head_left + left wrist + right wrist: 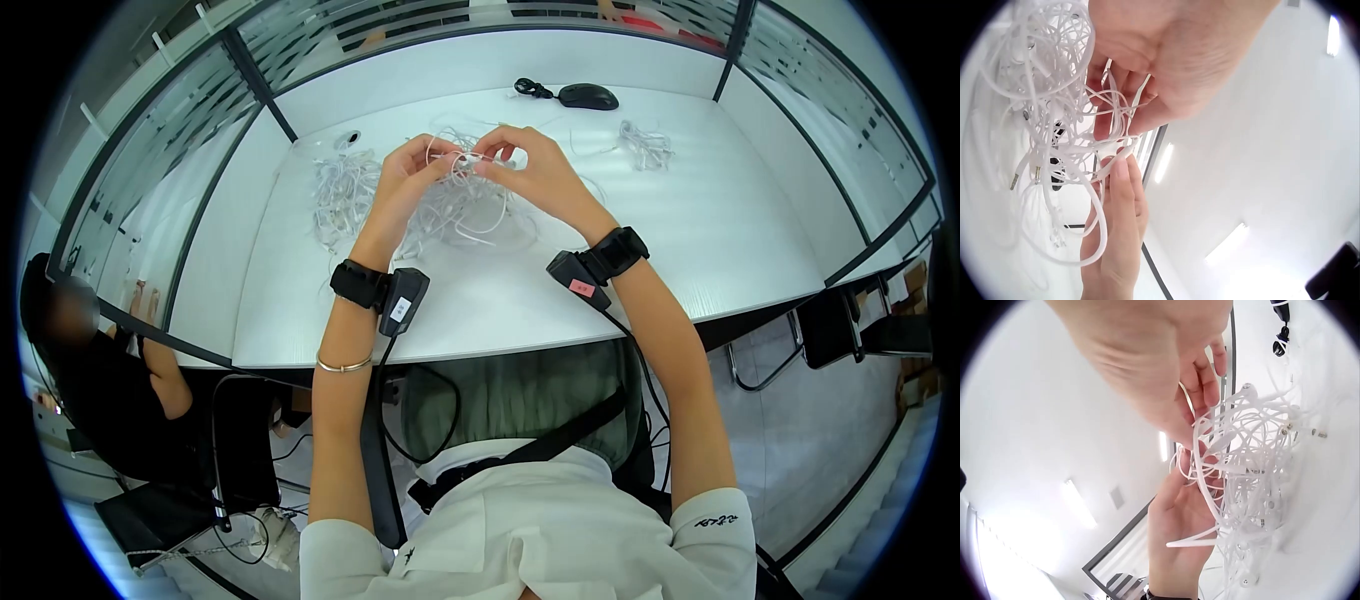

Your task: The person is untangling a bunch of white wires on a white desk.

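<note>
Above the desk, my left hand (403,182) and right hand (538,170) meet close together, fingertips bent inward. Between them is a tangle of white earphones (1110,149), its thin wires looped around the fingers. The left thumb and fingers pinch some of these wires; the right thumb and fingers pinch another part right beside them. A heap of white earphone cables (342,200) lies under and to the left of the hands. Metal jack plugs (1319,433) and small earbuds (1249,390) show among the loops in the right wrist view.
A black mouse (588,96) with its coiled cord lies at the back of the white desk (700,230). Right of the hands sits a smaller white cable bundle (647,148). Partition panels (500,62) enclose the desk. Another person (110,390) sits at left.
</note>
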`<action>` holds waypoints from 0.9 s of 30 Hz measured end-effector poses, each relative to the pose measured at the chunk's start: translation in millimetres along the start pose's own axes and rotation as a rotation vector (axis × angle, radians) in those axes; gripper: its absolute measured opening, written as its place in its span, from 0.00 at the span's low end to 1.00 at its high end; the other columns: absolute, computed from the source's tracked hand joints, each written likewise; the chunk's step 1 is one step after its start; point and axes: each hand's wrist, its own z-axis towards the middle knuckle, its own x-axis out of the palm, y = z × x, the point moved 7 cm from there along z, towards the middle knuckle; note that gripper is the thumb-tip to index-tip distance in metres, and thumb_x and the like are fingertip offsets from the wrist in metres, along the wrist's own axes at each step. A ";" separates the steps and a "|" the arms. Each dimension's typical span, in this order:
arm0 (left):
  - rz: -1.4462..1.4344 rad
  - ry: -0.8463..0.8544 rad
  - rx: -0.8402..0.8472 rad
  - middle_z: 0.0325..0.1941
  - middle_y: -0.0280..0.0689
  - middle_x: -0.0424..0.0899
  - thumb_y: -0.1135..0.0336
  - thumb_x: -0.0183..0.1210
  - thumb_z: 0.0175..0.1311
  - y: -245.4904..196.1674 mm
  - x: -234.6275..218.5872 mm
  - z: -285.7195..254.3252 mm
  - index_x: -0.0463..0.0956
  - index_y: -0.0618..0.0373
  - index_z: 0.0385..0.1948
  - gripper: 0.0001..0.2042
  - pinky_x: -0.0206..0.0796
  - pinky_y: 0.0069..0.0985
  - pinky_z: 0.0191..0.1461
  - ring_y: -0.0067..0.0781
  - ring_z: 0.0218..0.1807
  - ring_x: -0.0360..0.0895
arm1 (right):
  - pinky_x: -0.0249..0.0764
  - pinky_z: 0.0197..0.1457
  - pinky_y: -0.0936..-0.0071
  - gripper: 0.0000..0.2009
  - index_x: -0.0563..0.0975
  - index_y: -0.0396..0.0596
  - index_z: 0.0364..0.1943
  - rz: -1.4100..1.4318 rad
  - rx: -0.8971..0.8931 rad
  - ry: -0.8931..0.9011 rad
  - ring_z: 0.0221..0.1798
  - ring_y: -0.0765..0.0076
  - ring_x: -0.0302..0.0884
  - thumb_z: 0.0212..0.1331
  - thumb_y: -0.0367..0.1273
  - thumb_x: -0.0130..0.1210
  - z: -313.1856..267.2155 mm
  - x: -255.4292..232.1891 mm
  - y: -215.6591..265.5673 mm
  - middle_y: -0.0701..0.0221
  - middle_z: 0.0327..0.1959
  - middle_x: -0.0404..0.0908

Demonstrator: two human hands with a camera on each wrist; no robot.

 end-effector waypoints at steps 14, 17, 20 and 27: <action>0.065 0.046 -0.008 0.36 0.31 0.81 0.66 0.57 0.62 -2.2 5.2 -2.1 0.78 0.59 0.39 0.08 0.63 0.17 0.48 0.18 0.41 0.75 | 0.62 0.40 0.78 0.13 0.80 0.49 0.37 0.053 0.048 0.046 0.33 0.79 0.62 0.52 0.40 0.62 -1.2 -3.7 -4.1 0.79 0.30 0.78; 0.064 0.037 -0.013 0.37 0.32 0.81 0.65 0.56 0.63 -4.2 6.6 -4.1 0.78 0.59 0.40 0.09 0.63 0.17 0.49 0.19 0.42 0.76 | 0.62 0.39 0.79 0.13 0.80 0.49 0.37 0.101 0.064 0.046 0.32 0.80 0.61 0.53 0.41 0.61 -1.5 -2.9 -5.6 0.79 0.30 0.77; 0.048 0.039 -0.045 0.37 0.32 0.81 0.64 0.55 0.63 -1.6 5.7 -3.2 0.78 0.59 0.40 0.10 0.63 0.18 0.50 0.20 0.43 0.76 | 0.62 0.39 0.79 0.13 0.80 0.49 0.37 0.080 0.066 0.061 0.32 0.80 0.61 0.53 0.41 0.61 -1.6 -2.9 -3.8 0.79 0.30 0.77; 0.073 0.055 0.002 0.35 0.29 0.79 0.66 0.58 0.62 -3.2 8.1 -3.5 0.78 0.59 0.38 0.08 0.62 0.17 0.48 0.17 0.40 0.74 | 0.62 0.44 0.76 0.12 0.80 0.49 0.36 0.040 0.047 0.072 0.33 0.79 0.62 0.52 0.40 0.61 -1.3 -2.7 -4.5 0.78 0.31 0.77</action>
